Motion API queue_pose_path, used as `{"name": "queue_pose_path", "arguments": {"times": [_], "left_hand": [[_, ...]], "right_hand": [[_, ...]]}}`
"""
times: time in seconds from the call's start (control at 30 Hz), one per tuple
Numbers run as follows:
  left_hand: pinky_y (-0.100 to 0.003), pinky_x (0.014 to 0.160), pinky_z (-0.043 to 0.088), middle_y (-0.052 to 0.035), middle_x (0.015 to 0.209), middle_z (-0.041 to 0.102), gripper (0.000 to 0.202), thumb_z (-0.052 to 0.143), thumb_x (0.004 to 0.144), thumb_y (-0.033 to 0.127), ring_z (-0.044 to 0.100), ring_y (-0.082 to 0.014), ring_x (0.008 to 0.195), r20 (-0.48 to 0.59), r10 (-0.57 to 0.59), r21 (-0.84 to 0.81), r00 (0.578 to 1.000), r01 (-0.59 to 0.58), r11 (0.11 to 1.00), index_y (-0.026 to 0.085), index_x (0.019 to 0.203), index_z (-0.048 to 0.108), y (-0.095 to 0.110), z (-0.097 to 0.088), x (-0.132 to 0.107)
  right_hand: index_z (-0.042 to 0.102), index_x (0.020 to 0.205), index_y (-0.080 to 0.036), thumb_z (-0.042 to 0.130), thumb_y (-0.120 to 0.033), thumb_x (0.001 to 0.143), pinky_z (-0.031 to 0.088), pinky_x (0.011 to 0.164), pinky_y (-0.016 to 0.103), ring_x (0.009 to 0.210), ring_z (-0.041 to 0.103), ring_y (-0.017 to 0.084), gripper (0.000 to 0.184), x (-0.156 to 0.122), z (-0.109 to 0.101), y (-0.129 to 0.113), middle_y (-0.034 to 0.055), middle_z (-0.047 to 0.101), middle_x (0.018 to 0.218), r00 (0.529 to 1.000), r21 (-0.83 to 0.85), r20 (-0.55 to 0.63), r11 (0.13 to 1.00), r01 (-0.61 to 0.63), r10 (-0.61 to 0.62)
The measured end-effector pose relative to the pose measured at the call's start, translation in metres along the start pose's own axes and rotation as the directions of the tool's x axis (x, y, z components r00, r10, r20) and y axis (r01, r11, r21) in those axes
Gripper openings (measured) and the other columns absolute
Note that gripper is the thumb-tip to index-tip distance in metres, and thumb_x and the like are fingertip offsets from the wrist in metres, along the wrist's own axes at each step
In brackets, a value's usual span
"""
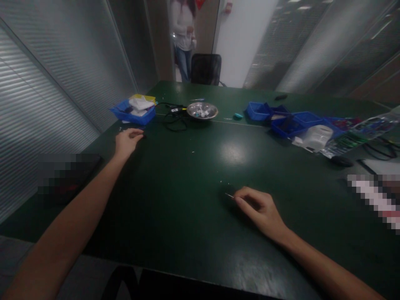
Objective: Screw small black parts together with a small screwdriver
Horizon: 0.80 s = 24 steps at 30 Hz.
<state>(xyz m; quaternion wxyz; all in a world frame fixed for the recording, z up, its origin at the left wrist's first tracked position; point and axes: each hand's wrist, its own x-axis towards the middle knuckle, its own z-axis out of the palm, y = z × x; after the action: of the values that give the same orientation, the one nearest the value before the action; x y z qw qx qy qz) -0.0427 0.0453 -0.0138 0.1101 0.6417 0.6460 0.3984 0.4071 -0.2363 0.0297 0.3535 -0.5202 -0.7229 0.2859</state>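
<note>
My right hand [261, 208] is over the near middle of the green table [175, 200], thumb and fingertips pinched together. A thin, pale, pin-like piece [229, 195] sticks out leftward from that pinch; its exact kind is unclear. Several tiny white bits lie on the table just beyond it. Stretched out to the left, my left hand [126, 141] is low over the table in front of a blue bin [133, 116]. Its fingers are closed together at the tips, and what they hold, if anything, is too small to make out.
Beyond the hands are a metal bowl [202, 111] with small white pieces, dark cables [176, 125] and a teal object [238, 116]. Blue trays [290, 125], a white roll-like object [317, 137] and clear plastic packaging [359, 133] crowd the right. A person [184, 37] stands behind a chair [206, 68].
</note>
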Motion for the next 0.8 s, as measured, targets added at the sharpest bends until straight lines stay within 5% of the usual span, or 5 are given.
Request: {"name": "queue_pose_path", "arguments": {"times": [0.8], "left_hand": [[-0.038, 0.098, 0.057, -0.0102, 0.11, 0.078, 0.024, 0.074, 0.081, 0.023, 0.074, -0.0227, 0.102, 0.018, -0.02, -0.195, 1.0, 0.023, 0.98, 0.018, 0.104, 0.076, -0.025, 0.009, 0.01]], "right_hand": [[0.072, 0.09, -0.02, 0.057, -0.037, 0.102, 0.048, 0.064, 0.03, 0.071, 0.067, 0.019, 0.025, -0.001, 0.0, 0.001, 0.0037, 0.072, 0.082, 1.0, -0.019, 0.008, 1.0, -0.021, 0.022]]}}
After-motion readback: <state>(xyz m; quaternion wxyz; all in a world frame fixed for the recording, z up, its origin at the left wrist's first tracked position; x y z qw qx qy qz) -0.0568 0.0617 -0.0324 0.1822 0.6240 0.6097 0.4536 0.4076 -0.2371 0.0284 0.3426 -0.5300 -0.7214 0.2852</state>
